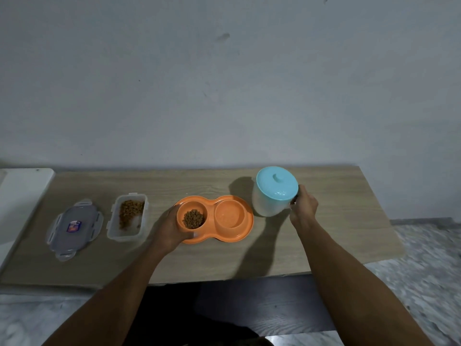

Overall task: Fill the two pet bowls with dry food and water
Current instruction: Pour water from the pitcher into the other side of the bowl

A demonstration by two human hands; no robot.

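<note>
Both forearms reach over the table [336,233]: the left hand [172,228] curls round the left end of the orange double bowl [225,237], mid-table, kibble [193,219] heaped in its left well. The right hand [303,208] grips the blue-lidded white jug [270,203] just beside it.

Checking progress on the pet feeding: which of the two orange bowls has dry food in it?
The left bowl, the one the left hand grips, holds brown kibble; the right bowl shows none.

Jug [267,203] handle mostly hidden in right hand [303,208] grip. Left hand [169,228] fingers hidden under orange double bowl [233,238]. Storage lid [74,228] label unreadable. White panel [22,196] cut by left edge.
</note>
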